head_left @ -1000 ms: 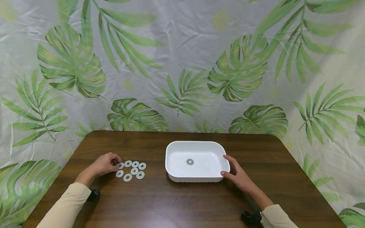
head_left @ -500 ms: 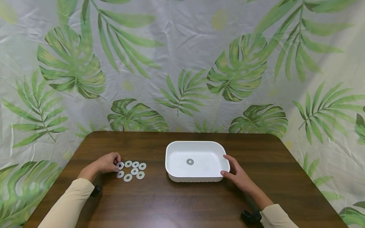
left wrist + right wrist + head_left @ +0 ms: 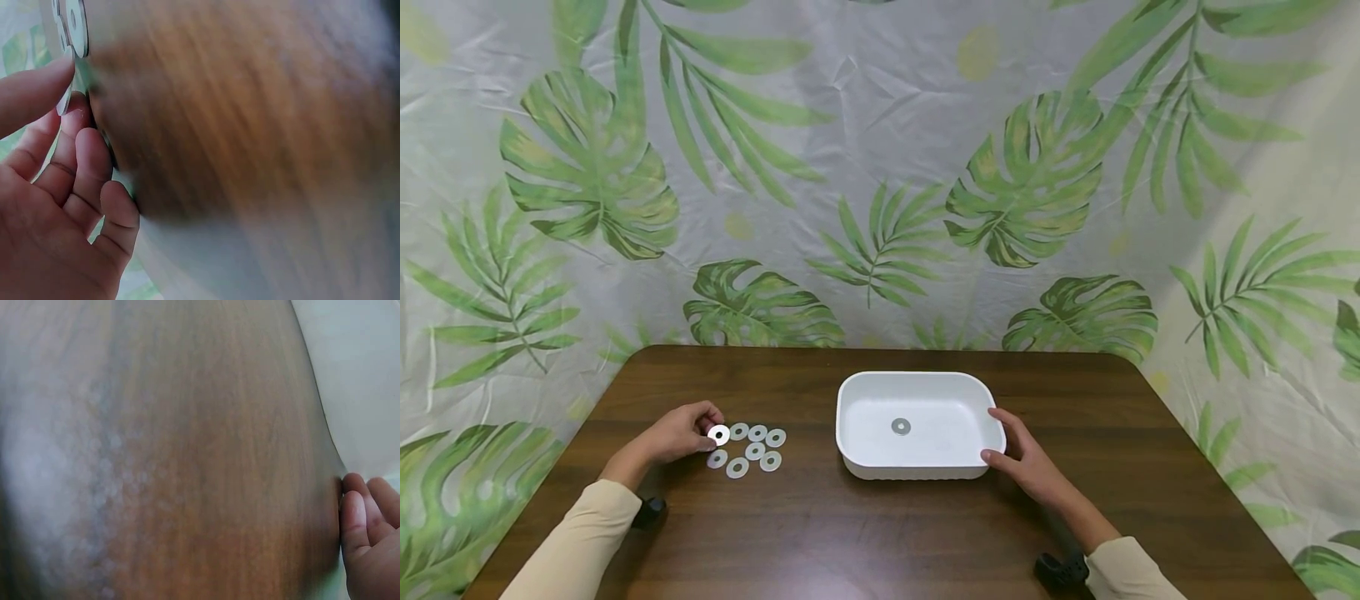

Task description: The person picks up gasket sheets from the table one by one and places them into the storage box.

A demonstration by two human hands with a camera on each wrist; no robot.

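1. Toward the left edge of the table (image 3: 820,533), my left hand (image 3: 679,433) pinches a silvery washer (image 3: 726,440) between thumb and fingers.
2. Seven loose washers (image 3: 749,453) lie flat beside it.
3. My right hand (image 3: 1032,468) grips the white tray (image 3: 917,473) by its right end, thumb and forefinger apart.
4. The tray sits toward the table's far edge, another washer (image 3: 894,428) inside.

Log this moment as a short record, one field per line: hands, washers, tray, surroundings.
Left hand: pinches one washer
Right hand: grips the white tray at its right end
Loose washers: seven, on the brown table, close to the left hand
Tray contents: a single washer, left of the tray's middle
Backdrop: pale cloth, green leaf print
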